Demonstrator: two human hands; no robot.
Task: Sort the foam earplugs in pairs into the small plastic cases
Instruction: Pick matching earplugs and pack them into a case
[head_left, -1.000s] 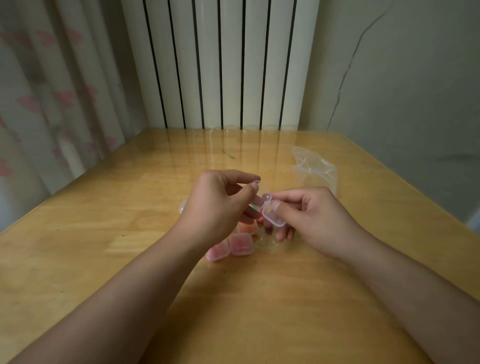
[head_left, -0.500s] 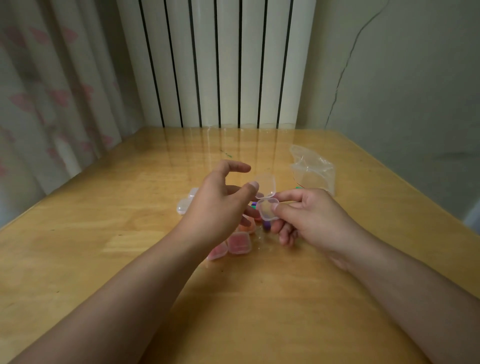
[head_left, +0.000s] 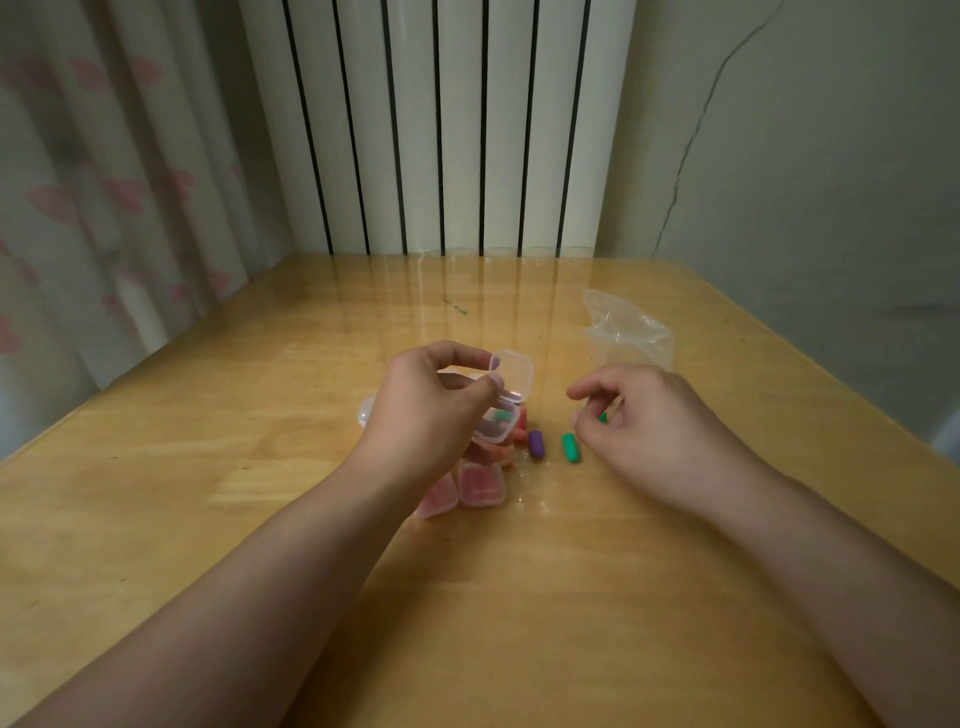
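1. The left forearm reached in from the lower left across the desk (head_left: 260, 426), and the left hand (head_left: 431, 415) hovered above the cluster of small cases, knuckles up, wrist slightly bent.
2. That hand's fingers were curled and its thumb and forefinger pinched an open clear case (head_left: 501, 410); the case's lid (head_left: 514, 376) stood tipped up beside the thumb tip. Something pale green and pink showed inside the case, too blurred to name.
3. Directly under the open case lay two closed cases with pink contents (head_left: 480, 483), touching each other on the desk, part-hidden by the left wrist.
4. Just right of the open case, a purple earplug (head_left: 536, 443) lay loose on the desk, with a green earplug (head_left: 570, 448) near it, further right.
5. Right of the open case, the right hand (head_left: 649, 421) hung low over the desk, palm down, fingers curled, thumb and forefinger close together; a bit of green (head_left: 602, 417) peeked between them, so it seemed to pinch a second green earplug.
6. Beyond the right hand, far right of the open case, sat a crumpled clear plastic bag (head_left: 623, 332).
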